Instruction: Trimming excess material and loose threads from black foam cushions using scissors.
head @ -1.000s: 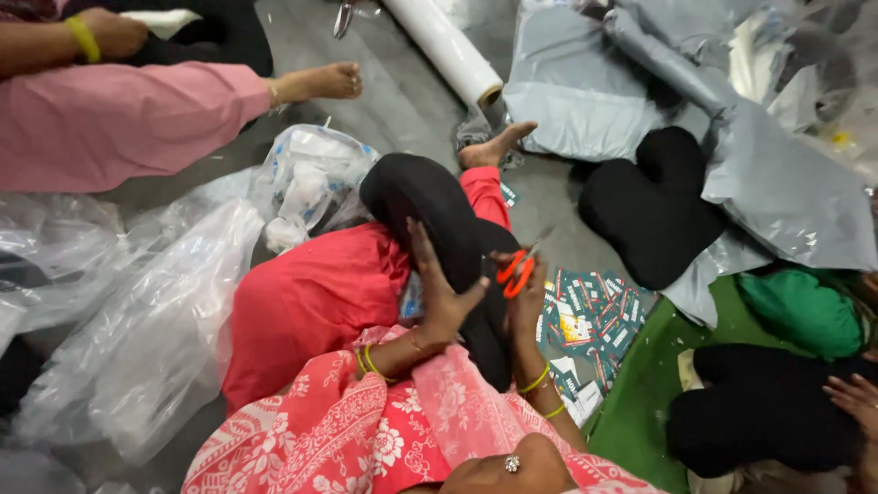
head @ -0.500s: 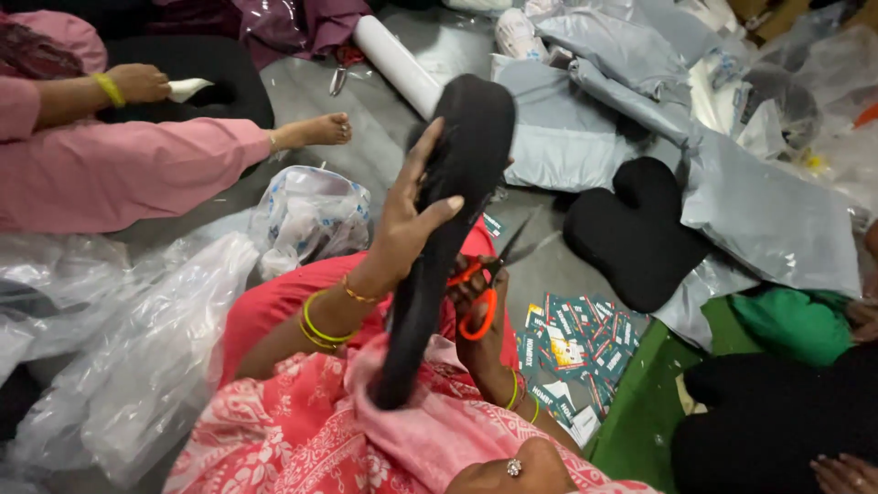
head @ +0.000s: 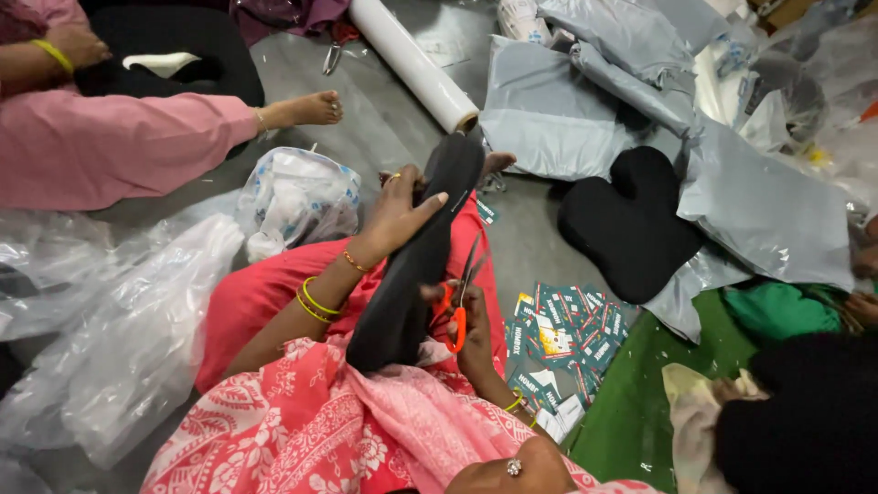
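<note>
Lowered since before, soft black cushion (head: 416,265) sits clasped in left hand (head: 398,210); right hand (head: 471,334) grips orange-handled scissors (head: 462,293) just beside.

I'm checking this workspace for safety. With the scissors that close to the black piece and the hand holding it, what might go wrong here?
1. The scissors in the right hand lie against the black cushion just below the left hand, so a slip may nick the fingers or the cover.
2. The blades are over the person's lap, so a dropped pair might hit the leg.
3. Loose plastic sheets beside the person could be slippery underfoot.
</note>
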